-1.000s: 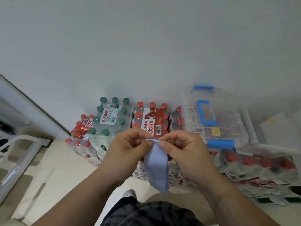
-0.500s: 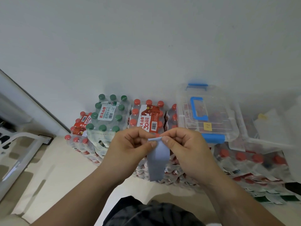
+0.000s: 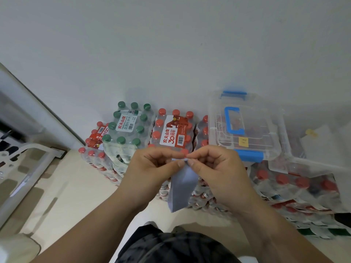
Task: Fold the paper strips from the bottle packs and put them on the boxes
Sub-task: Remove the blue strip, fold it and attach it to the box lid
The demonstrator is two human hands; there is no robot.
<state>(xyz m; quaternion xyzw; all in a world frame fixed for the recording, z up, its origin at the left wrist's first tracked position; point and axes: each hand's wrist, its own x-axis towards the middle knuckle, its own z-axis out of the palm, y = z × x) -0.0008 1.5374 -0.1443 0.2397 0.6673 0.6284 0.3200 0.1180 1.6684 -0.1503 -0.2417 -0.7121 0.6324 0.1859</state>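
A pale blue paper strip (image 3: 181,188) hangs doubled over in front of me, its top edge pinched between both hands. My left hand (image 3: 152,168) grips the top from the left and my right hand (image 3: 216,171) from the right, thumbs and forefingers meeting at the fold. Behind the hands stand shrink-wrapped bottle packs: one with green caps (image 3: 129,126) and one with red caps (image 3: 174,130). A clear plastic box with blue handle and clips (image 3: 245,126) rests on packs to the right, with a second clear box (image 3: 319,149) beside it.
More red-capped bottle packs (image 3: 296,188) lie stacked along the floor on the right and at the left (image 3: 95,149). A white wall (image 3: 171,44) rises behind everything. A white frame (image 3: 24,168) stands at the left. Beige floor (image 3: 72,190) lies between me and the packs.
The hanging part of the strip has shortened as the hands kept pinching its top edge. The view has shifted slightly; both hands stay together on the strip.
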